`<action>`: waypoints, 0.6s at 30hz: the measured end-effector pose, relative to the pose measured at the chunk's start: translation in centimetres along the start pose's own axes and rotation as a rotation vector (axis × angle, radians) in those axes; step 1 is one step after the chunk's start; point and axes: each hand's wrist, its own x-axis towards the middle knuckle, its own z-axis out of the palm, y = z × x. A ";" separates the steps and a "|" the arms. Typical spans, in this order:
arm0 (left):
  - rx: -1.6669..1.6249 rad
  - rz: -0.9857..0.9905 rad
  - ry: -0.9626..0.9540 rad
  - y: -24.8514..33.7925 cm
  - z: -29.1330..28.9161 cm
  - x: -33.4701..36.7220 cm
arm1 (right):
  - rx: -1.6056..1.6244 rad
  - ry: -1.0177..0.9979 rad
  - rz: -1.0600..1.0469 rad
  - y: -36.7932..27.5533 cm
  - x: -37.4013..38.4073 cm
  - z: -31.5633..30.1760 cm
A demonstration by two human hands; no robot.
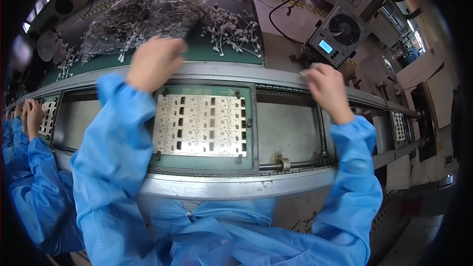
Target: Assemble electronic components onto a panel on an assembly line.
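My left hand reaches over the conveyor's far rail to the near edge of a heap of white cables with small connectors. Its fingers are smeared by motion and partly hidden, so their grip is unclear. Off to the right, my right hand hovers by the far rail with thumb and fingertips pinched together; a tiny pale bit may be between them. Between my arms, a green fixture board lies on the conveyor, carrying several rows of pale circuit panels with dark slots.
Clear plastic bags lie among the cables on the green bench. A grey fan unit with a lit display stands beyond the rail at right. At left, a co-worker's hand works at another board. The metal near rail runs before me.
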 end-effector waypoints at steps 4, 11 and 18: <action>0.164 0.070 -0.188 2.2 5.4 5.8 | 0.039 0.043 0.015 -8.3 8.2 5.0; -0.212 0.094 -0.070 -0.3 11.8 10.1 | 0.129 -0.005 0.218 -11.4 11.6 11.1; -0.754 -0.174 -0.039 -3.0 6.3 8.9 | 0.435 0.246 0.211 -10.5 11.5 11.6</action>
